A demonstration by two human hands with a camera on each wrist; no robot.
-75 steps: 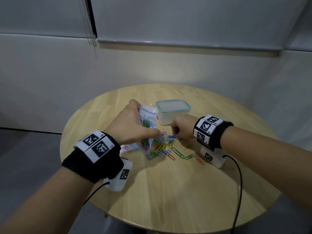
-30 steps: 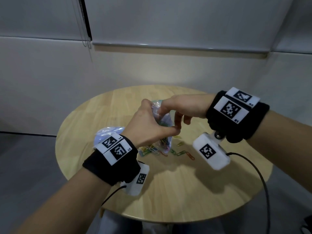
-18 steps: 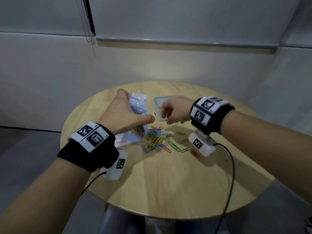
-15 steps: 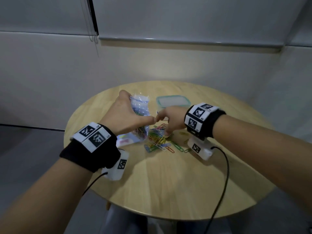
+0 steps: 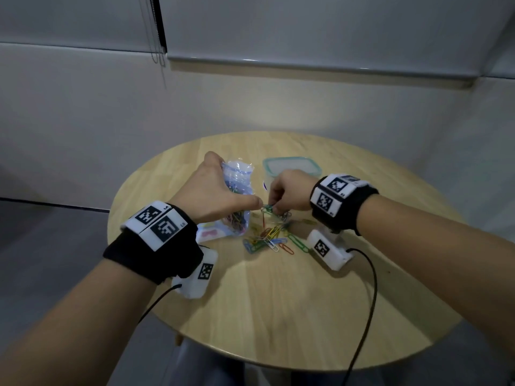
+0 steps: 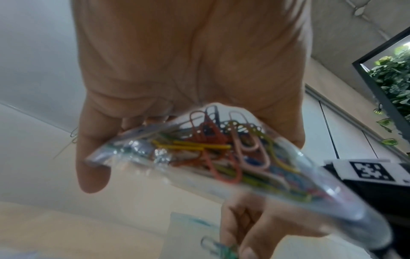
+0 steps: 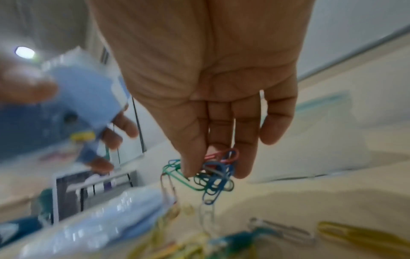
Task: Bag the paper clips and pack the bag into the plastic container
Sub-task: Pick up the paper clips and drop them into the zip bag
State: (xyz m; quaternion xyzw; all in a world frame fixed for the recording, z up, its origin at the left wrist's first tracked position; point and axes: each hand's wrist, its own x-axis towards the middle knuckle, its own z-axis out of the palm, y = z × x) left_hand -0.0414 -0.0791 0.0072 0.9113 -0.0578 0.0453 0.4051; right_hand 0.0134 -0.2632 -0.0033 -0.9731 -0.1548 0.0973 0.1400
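Observation:
My left hand (image 5: 214, 195) grips a clear plastic bag (image 5: 238, 188) upright above the round wooden table (image 5: 278, 316); coloured paper clips (image 6: 213, 149) fill the bag, seen close in the left wrist view. My right hand (image 5: 287, 190) pinches a tangled bunch of green, blue and red clips (image 7: 210, 171) just above the loose pile of clips (image 5: 271, 236) on the table. A plastic container with a teal-rimmed lid (image 5: 291, 166) stands behind my right hand, partly hidden by it.
A second flat bag or card with pink print (image 5: 211, 232) lies on the table under the held bag. Camera cables (image 5: 367, 296) trail from both wrists over the table's near edge. A grey wall stands behind the table.
My right hand dropped from the bag's mouth to the pile and now pinches a fresh bunch of clips. The left hand keeps the bag up in nearly the same place.

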